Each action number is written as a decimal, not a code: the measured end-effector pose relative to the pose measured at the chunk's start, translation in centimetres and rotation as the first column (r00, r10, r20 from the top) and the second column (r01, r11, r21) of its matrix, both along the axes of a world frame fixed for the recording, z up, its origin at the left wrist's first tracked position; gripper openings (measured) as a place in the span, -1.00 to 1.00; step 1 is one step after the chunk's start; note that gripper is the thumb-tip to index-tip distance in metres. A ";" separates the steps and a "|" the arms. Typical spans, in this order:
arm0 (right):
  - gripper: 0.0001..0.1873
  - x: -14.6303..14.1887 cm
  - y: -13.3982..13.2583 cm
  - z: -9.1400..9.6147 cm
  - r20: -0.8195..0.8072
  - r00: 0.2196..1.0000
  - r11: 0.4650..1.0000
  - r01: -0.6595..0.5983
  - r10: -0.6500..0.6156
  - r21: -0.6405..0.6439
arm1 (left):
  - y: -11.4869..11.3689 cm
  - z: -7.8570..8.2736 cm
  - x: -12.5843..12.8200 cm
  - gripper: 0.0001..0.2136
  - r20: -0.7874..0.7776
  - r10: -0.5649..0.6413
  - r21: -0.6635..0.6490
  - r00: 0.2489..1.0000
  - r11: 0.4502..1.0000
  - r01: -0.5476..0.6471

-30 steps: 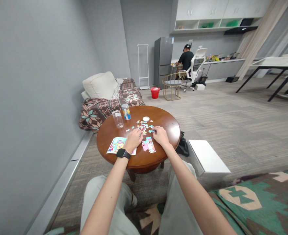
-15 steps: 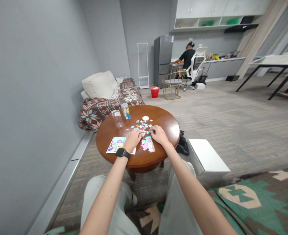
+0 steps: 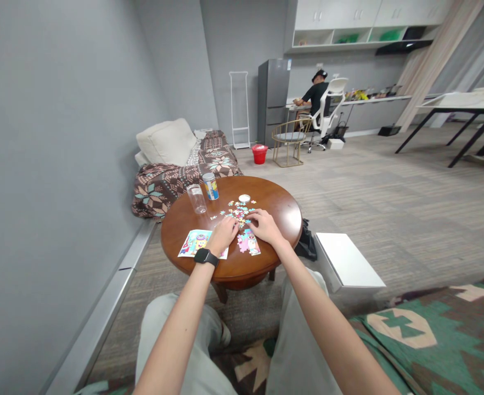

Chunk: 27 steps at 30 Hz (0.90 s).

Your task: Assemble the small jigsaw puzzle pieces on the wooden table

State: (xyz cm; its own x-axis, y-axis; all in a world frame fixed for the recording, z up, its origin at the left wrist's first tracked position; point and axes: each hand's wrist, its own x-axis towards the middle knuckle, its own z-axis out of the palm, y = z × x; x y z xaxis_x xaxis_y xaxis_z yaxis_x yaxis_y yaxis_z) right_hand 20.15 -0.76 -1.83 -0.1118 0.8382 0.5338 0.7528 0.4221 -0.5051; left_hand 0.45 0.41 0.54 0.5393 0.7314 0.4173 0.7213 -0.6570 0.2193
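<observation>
My left hand (image 3: 224, 233), with a black watch (image 3: 206, 257) on the wrist, rests on the round wooden table (image 3: 275, 258), its fingers curled at the near edge of the loose puzzle pieces (image 3: 238, 208). What it holds is hidden. My right hand (image 3: 262, 226) lies beside it, fingertips pinched on a piece among the loose ones. A partly joined puzzle (image 3: 248, 243) sits between and just below both hands. A colourful picture card (image 3: 192, 243) lies left of my left wrist.
A clear glass (image 3: 196, 198), a blue and yellow can (image 3: 210, 186) and a small white lid (image 3: 244, 198) stand at the table's far side. A white box (image 3: 349, 263) sits on the floor to the right. Behind are a sofa (image 3: 176, 170), a red bucket (image 3: 259, 154) and a seated person (image 3: 315, 99).
My right hand has slid a little to the left, toward my left hand and over the loose pieces. The left hand has hardly moved.
</observation>
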 end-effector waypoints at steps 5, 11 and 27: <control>-0.90 -0.4 -0.3 0.9 0.015 0.972 0.972 -0.235 0.235 0.003 | -0.1 0.2 0.1 -0.83 0.040 -0.056 -0.008 0.998 0.998 0.056; -0.86 -0.3 -0.5 1.3 -0.056 0.967 0.969 -0.246 0.247 0.015 | 0.0 0.1 0.1 -0.83 0.081 -0.069 -0.010 0.994 0.997 0.070; -0.87 -0.3 -0.5 0.9 -0.116 0.968 0.974 -0.225 0.221 -0.020 | -0.2 0.3 0.0 -0.83 0.073 -0.083 -0.013 0.994 0.996 0.084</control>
State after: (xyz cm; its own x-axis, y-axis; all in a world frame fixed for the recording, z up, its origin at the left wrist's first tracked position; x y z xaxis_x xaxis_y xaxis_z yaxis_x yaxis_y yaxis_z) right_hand 19.85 -1.22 -0.88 -0.2389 0.8161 0.5263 0.5795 0.5547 -0.5971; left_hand 0.46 0.19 0.84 0.5676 0.6920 0.4461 0.6460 -0.7102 0.2798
